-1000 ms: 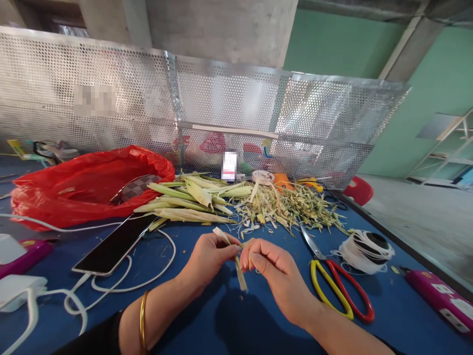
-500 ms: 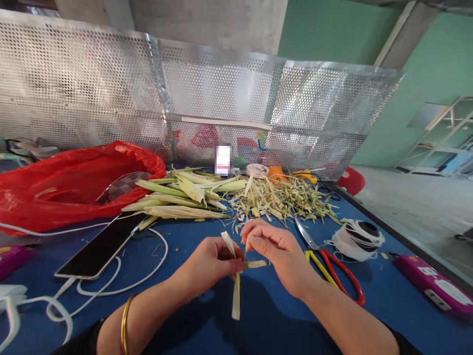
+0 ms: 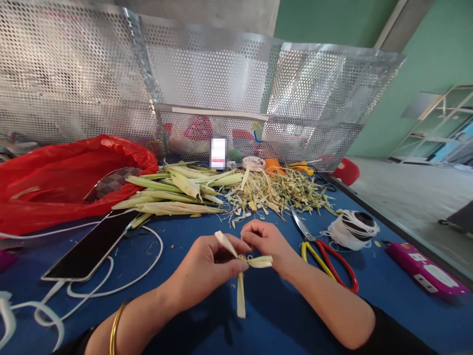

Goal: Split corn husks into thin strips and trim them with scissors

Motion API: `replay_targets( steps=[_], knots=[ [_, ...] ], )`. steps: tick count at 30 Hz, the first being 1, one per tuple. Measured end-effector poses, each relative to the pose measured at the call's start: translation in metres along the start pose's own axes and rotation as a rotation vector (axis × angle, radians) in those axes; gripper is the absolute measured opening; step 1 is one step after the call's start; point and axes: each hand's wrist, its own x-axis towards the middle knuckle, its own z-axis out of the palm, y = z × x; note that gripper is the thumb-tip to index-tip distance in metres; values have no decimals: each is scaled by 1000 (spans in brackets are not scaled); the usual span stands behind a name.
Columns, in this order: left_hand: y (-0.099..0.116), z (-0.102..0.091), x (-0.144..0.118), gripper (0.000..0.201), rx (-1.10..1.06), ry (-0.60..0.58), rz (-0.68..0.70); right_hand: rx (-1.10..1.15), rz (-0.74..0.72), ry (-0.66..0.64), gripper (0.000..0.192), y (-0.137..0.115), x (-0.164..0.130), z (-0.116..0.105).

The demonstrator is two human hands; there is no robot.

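My left hand (image 3: 205, 268) pinches a pale leaf strip (image 3: 241, 296) at its fold. One end sticks up to the left, one hangs down, and a short loop points right. My right hand (image 3: 268, 241) is closed just above the fold, with its fingertips on the same strip. Both hands hover over the blue table (image 3: 177, 236). A gold bangle sits on my left wrist.
Behind the hands lie a bundle of green stalks (image 3: 173, 195) and a heap of trimmings (image 3: 281, 195). Scissors (image 3: 325, 256), a string spool (image 3: 353, 228) and a pink case (image 3: 424, 268) are to the right. A phone (image 3: 88, 249) with white cables and a red bag (image 3: 62, 180) are to the left.
The strip went from a straight piece to a folded shape with a loop to the right. My hands drew closer together and the view shifted slightly down and right.
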Motion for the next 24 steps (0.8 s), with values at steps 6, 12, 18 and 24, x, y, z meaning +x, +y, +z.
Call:
replay_targets(
  steps=[6, 12, 18, 24],
  knots=[
    [-1, -9, 6, 15, 37, 232, 96, -410, -135, -111, 17, 3, -6, -1],
    [-7, -19, 14, 23, 157, 444, 104, -462, -299, -276, 23, -18, -21, -1],
    [-9, -19, 17, 22, 183, 409, 94, -244, -598, -206, 18, -31, -30, 2],
    [-16, -15, 17, 19, 146, 330, 71, 147, -325, -318, 23, -22, -31, 13]
  ],
)
